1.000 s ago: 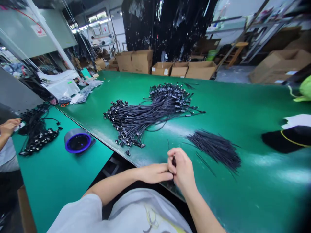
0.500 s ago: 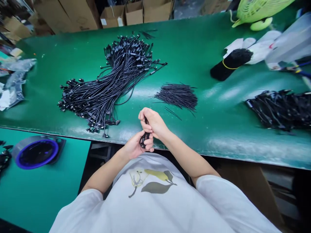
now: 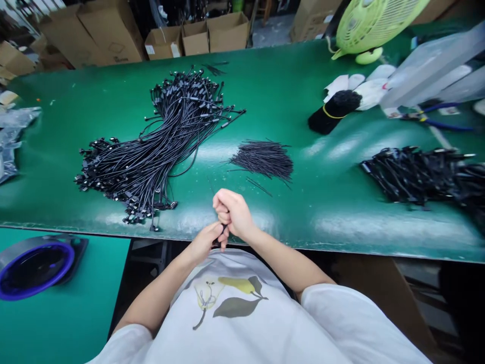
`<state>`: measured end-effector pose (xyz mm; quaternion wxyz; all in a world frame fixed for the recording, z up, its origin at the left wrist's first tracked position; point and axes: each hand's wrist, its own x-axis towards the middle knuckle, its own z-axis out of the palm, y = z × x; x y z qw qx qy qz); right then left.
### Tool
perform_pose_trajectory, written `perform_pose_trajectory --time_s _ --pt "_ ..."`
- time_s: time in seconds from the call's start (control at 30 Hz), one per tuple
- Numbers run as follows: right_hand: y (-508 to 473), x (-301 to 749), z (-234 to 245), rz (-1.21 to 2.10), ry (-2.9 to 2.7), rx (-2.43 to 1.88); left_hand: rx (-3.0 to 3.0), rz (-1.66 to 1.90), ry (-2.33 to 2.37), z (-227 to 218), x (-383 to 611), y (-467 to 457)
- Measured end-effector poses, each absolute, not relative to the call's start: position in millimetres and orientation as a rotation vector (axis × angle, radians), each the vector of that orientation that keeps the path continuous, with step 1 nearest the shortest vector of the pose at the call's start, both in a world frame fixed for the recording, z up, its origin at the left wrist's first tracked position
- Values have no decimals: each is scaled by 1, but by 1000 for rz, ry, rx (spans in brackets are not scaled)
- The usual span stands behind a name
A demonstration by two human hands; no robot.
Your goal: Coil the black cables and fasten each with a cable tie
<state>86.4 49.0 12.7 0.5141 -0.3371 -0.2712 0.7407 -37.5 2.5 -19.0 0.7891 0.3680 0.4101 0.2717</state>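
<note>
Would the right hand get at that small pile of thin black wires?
Probably yes. Only bare green tabletop lies between the right hand and the small pile of thin black wires, though that hand is now closed on a small dark piece together with the left hand.

Well beyond the grip, cardboard boxes (image 3: 162,43) line the far edge of the green workbench (image 3: 288,65). Far to its right sit a lime-green fan (image 3: 379,23) and blue-handled pliers (image 3: 435,121); a blue-rimmed tape roll (image 3: 36,268) sits left of it.
</note>
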Motion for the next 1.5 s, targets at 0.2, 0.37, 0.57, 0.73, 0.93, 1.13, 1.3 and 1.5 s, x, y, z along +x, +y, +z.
perform_pose_trajectory --time_s 0.2,0.37,0.57,0.73,0.93,1.13,1.3,1.5 --pt "42 92 -2 1697 -613 -857 1563 553 1251 -28 -39 -5" --pt "38 101 2 1599 -677 -895 1636 476 1133 -26 -33 0" --pt "45 105 -6 1429 -1032 -1078 1419 603 1140 -36 -23 5" --pt "109 184 -9 1045 -1399 -1389 840 738 1055 -38 -25 9" --pt "156 270 -22 472 -1601 -1777 648 854 1002 -15 -34 20" --pt "132 271 -33 -3 -1801 -1968 595 906 933 -9 -32 23" --pt "116 270 -28 -288 -1811 -2022 605 908 938 -9 -31 22" --pt "91 245 -16 -4 -1521 -1803 619 898 913 -7 -28 19"
